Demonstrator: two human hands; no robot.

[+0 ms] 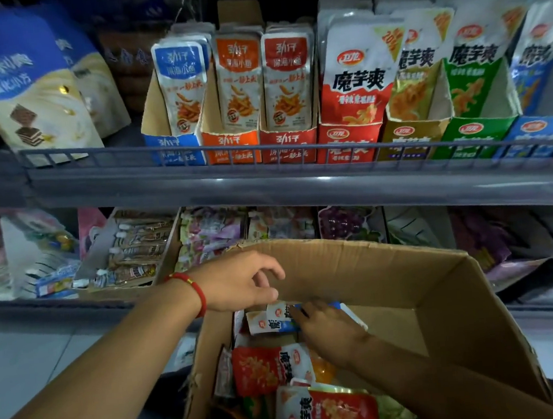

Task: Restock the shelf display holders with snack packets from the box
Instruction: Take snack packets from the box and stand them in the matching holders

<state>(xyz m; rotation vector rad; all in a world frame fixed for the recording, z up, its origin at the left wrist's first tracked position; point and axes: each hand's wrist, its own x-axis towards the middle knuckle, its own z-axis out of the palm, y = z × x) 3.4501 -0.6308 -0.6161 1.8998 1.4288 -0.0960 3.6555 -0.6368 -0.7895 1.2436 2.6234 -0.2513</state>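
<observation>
Reaching into the open brown cardboard box (440, 295) near the shelf, right hand (331, 329) curled over a small stack of blue-and-white snack packets (275, 321) at its far left corner, gripping them. Hovering just above, left hand (241, 281) with red cord bracelet (194, 290), fingers loosely bent, thumb touching the packets' top edge. Standing far above on the grey shelf rail (266, 180): colourful cardboard display holders (411, 136), red-and-white packets (268, 368) lying nearer in the box.

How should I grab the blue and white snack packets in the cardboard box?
Pinch the white top ends of the blue and white snack packets, coming from above. They lie flat in the brown cardboard box, whose open top is the only way in. The right hand rests on them; the left hand hovers above.
</observation>
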